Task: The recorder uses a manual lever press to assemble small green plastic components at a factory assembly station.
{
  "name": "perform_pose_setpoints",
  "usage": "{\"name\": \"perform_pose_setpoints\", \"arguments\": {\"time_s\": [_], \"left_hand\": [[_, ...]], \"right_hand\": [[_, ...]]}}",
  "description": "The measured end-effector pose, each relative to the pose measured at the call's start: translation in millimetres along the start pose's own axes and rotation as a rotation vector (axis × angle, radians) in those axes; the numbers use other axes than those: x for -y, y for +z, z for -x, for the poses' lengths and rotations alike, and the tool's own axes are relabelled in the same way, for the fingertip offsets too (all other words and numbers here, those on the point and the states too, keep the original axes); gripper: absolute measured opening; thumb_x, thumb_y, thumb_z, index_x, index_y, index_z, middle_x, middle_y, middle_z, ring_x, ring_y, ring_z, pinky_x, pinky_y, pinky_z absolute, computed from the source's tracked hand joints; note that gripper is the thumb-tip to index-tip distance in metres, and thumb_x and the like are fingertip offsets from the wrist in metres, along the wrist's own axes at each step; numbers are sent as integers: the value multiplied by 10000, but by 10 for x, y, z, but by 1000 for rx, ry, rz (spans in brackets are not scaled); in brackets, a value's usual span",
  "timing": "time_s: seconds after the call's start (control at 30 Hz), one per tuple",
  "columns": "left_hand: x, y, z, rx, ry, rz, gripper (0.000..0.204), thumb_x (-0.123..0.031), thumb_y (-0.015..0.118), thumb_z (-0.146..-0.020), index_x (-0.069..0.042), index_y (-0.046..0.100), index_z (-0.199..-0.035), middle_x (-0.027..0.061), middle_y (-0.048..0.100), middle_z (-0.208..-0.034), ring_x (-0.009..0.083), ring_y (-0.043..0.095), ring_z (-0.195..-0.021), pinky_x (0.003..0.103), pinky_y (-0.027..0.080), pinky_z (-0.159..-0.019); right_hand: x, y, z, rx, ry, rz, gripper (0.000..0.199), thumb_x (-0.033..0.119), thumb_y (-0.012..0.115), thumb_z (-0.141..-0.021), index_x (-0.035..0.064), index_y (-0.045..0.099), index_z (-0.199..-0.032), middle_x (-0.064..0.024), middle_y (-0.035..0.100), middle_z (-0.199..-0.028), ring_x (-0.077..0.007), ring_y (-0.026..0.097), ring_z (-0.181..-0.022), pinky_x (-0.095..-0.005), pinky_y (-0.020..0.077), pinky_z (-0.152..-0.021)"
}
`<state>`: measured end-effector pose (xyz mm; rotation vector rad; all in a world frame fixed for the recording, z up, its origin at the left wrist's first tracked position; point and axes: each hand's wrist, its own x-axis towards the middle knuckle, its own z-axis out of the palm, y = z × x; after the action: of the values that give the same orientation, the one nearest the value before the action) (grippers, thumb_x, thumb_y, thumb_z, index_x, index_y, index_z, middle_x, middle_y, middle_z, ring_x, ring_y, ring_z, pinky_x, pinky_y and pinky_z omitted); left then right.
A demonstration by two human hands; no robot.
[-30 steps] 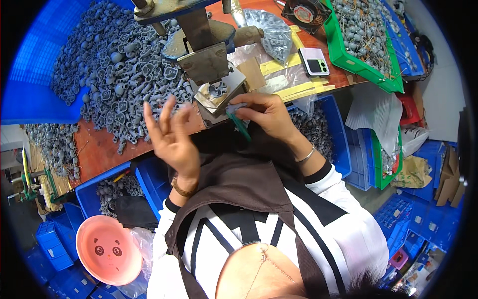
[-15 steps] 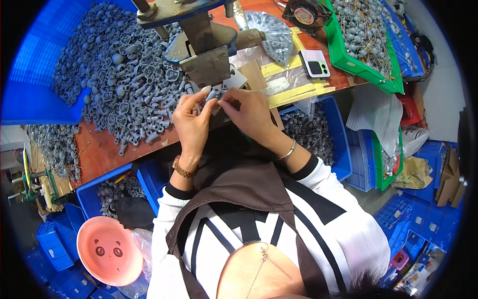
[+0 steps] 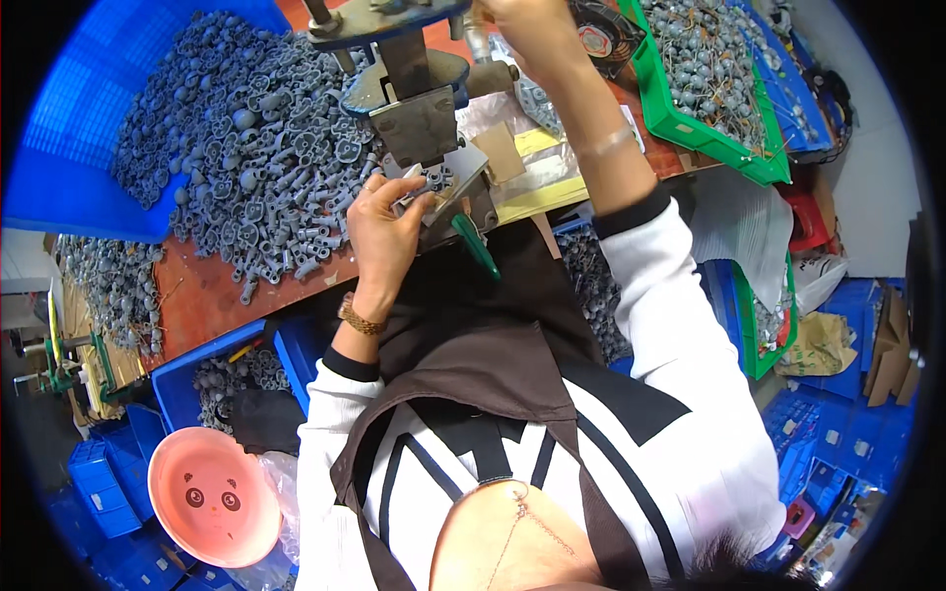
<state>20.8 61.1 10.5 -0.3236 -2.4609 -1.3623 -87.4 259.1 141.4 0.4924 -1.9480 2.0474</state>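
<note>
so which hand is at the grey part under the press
The left hand, gold-brown band on its wrist; the right hand is up at the picture's top edge.

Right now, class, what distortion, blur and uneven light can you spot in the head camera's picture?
Head view: fisheye distortion, the blue crate clipped at left by the curved black rim; head view: the bracelet looks smeared, and the right hand is cropped by the upper edge; head view: the white sleeve looks bright, while the apron is dark.
</note>
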Motion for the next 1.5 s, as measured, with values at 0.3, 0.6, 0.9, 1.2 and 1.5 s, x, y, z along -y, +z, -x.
{"name": "perform_pose_setpoints", "arguments": {"time_s": [0.3,0.6,0.9,1.2,1.5], "left_hand": [[-77,-85,73,11,5,-110,268,-113,769,-745,-19,700,-985,84,571,-713,176,520,-613,301,419,-573],[833,-1267,-267,-192,-63,-1081,336,-349,638,-861,-93,683,-1074,130,671,-1004,310,615,-909,424,473,-780],[1239,-1456,-332,-138,21,-903,230,-210,637,-875,-49,695,-1029,141,665,-1036,322,617,-946,418,478,-823],[-5,-137,142,50,239,8,247,-9,707,-789,5,675,-1034,141,664,-1037,264,631,-953,327,485,-855],[168,258,-6,79,-62,91,257,-115,739,-783,43,660,-969,167,666,-941,294,629,-906,335,463,-850]], "right_hand": [[233,-64,1437,89,-722,535,270,121,835,-694,70,571,-715,-40,618,-729,-243,656,-803,-445,493,-882],[-559,179,1722,142,63,751,192,125,754,-781,21,648,-903,-108,665,-829,-214,651,-740,-320,507,-673],[126,-533,2022,8,340,297,102,79,721,-813,7,655,-841,-4,638,-736,-50,572,-666,-216,456,-599],[355,-2146,1544,-237,252,698,219,181,607,-909,-12,646,-814,-7,595,-654,-49,511,-557,-208,377,-494],[-1091,-3073,310,-507,211,1048,316,330,632,-893,30,731,-897,-51,697,-710,-121,646,-606,-288,510,-558]]}}
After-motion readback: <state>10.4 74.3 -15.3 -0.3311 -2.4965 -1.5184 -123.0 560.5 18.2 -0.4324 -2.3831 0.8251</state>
